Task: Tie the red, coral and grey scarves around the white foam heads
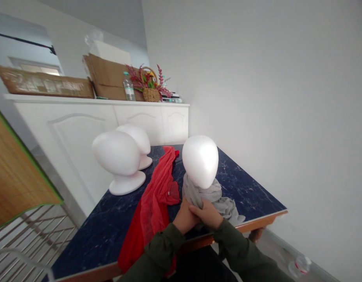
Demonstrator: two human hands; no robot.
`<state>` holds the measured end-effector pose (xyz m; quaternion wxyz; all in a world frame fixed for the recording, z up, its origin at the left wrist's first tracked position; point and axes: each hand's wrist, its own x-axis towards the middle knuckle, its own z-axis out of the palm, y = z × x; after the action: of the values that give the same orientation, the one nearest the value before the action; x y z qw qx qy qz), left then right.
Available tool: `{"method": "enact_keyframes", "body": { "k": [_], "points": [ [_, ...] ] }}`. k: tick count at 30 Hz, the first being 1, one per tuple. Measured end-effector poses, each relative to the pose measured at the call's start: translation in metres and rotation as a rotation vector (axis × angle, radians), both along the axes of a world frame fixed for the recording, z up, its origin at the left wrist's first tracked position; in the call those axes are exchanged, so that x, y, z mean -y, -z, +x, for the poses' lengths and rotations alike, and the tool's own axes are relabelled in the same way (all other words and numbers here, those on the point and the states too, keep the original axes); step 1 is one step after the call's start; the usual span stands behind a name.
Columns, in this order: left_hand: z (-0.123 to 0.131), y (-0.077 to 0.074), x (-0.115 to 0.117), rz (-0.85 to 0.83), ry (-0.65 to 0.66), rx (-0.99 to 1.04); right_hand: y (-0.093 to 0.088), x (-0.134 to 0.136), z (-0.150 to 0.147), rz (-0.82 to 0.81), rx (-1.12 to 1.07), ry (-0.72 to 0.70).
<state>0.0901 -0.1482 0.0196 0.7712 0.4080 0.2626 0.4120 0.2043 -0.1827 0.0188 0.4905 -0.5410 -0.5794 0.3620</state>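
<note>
- I have both hands together at the near side of the counter: the left hand and the right hand are closed in narrowly on the grey scarf, the right thumb lying across the left hand; I cannot see the undersides of the fingers.
- The grey scarf is wrapped around the neck of the nearest white head, which stands upright; its loose end lies bunched to the right, reaching the counter's near edge.
- For writing, I find only the label on the bottle on the cabinet, too blurred for me to read.
- Just left of my hands a red scarf runs lengthwise over the counter and down past its near edge; my left sleeve crosses in front of it.
- Beyond it, two more white heads stand at the left edge, the nearer one partly hiding the farther one.
- On the cabinet behind I see cartons and a flower basket.
- A wire rack stands near the counter's left side.
- To the right, dark blue top shows between the head and the wood-trimmed edge, with the wall beyond.
- A clear bottle with a red band is on the floor below right.
</note>
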Motion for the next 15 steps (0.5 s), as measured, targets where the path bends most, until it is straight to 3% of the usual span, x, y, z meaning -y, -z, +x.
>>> {"method": "enact_keyframes", "body": {
  "k": [3, 6, 9, 11, 15],
  "points": [
    [0.001, 0.004, -0.01, 0.163, -0.057, -0.13, 0.003, -0.003, 0.001, -0.06, -0.415, 0.009],
    [0.0, 0.008, -0.021, 0.231, 0.125, -0.244, 0.001, -0.002, 0.003, -0.101, -0.727, -0.058],
    [0.002, 0.011, -0.026, 0.213, 0.257, -0.206, -0.001, 0.001, 0.003, -0.103, -0.699, -0.133],
    [0.003, 0.011, -0.028, 0.209, 0.193, -0.196, -0.002, 0.002, 0.008, -0.076, -0.606, -0.115],
    [-0.011, 0.002, -0.046, 0.046, -0.067, -0.091, 0.002, 0.001, 0.043, -0.048, -0.252, 0.095]
  ]
}}
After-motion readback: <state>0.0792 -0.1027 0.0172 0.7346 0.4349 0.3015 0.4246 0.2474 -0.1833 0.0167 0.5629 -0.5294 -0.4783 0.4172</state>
